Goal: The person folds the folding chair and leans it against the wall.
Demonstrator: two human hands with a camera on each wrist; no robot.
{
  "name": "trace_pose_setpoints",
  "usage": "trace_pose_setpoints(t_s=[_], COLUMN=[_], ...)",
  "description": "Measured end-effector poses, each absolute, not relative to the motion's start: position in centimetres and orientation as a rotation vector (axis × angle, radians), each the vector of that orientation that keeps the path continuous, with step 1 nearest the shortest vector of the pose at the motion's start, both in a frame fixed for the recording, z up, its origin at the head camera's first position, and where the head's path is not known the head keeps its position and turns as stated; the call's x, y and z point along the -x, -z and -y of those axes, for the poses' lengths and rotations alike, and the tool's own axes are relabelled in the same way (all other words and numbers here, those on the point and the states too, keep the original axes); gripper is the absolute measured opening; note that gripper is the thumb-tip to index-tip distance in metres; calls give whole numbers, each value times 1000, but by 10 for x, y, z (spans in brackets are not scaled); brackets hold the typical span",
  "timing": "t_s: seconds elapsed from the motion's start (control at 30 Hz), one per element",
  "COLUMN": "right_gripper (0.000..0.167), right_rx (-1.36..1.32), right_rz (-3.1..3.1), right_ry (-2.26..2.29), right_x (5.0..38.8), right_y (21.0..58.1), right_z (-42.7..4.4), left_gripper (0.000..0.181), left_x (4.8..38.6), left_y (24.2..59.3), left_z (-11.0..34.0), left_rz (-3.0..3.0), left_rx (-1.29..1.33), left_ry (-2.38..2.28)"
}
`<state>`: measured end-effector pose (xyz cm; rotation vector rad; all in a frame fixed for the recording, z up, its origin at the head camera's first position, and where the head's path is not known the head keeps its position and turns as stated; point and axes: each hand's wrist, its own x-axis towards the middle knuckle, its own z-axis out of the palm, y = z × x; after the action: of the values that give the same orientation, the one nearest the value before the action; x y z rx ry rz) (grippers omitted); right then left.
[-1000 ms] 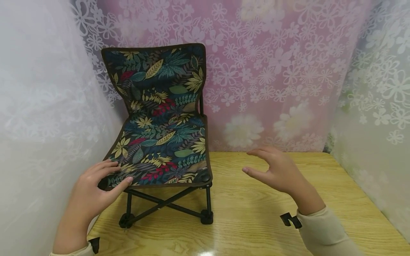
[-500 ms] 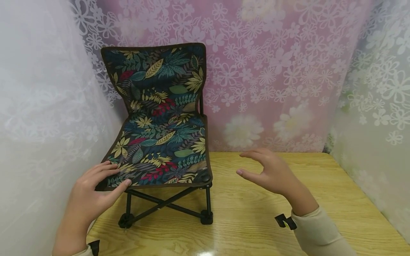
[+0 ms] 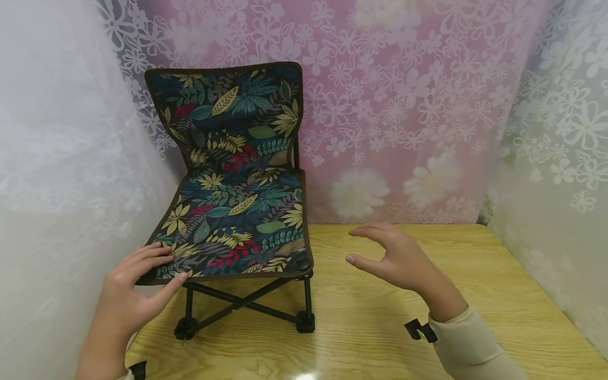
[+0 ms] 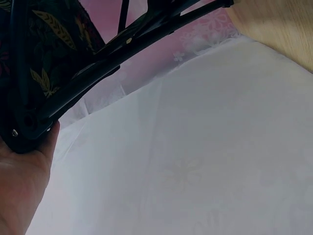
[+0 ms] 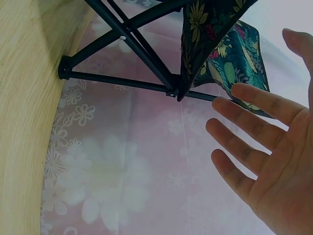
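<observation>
A small folding chair [image 3: 237,211] with dark leaf-print fabric and brown edging stands unfolded on the wooden table. Its black crossed legs [image 3: 242,302] show below the seat. My left hand [image 3: 133,295] rests at the front left corner of the seat, with long, loosely bent fingers on the fabric and the thumb by the front edge. From below, the left wrist view shows the palm beside that corner. To the right of the chair my right hand [image 3: 399,258] hovers above the table, fingers spread and touching nothing. The right wrist view has the chair beyond its straight fingers.
The wooden tabletop [image 3: 427,332] stretches to the right of the chair. A pink flowered curtain [image 3: 380,105] hangs close behind it. White sheer curtains stand on the left [image 3: 62,158] and on the right [image 3: 560,174].
My right hand has moved left, nearer the chair. My left hand has slid slightly left and down at the seat corner. The chair stays unfolded, with only a slight shift in the view.
</observation>
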<state>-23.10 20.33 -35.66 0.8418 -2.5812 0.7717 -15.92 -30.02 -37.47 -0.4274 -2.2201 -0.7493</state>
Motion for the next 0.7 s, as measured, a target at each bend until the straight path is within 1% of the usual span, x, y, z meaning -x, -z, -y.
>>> trace_pose_setpoints(t_s=[0.37,0.7], right_gripper=[54,56], right_rx=[-857,-920], right_rz=[2576,2557], right_ry=[-783,-852], right_x=[230,227], right_y=[357,355], right_z=[-200,-194], left_gripper=[51,54], left_x=[158,159], left_y=[375,377], left_z=[305,306], left_rz=[2213,2198], left_rx=[489,500], left_ry=[792,789])
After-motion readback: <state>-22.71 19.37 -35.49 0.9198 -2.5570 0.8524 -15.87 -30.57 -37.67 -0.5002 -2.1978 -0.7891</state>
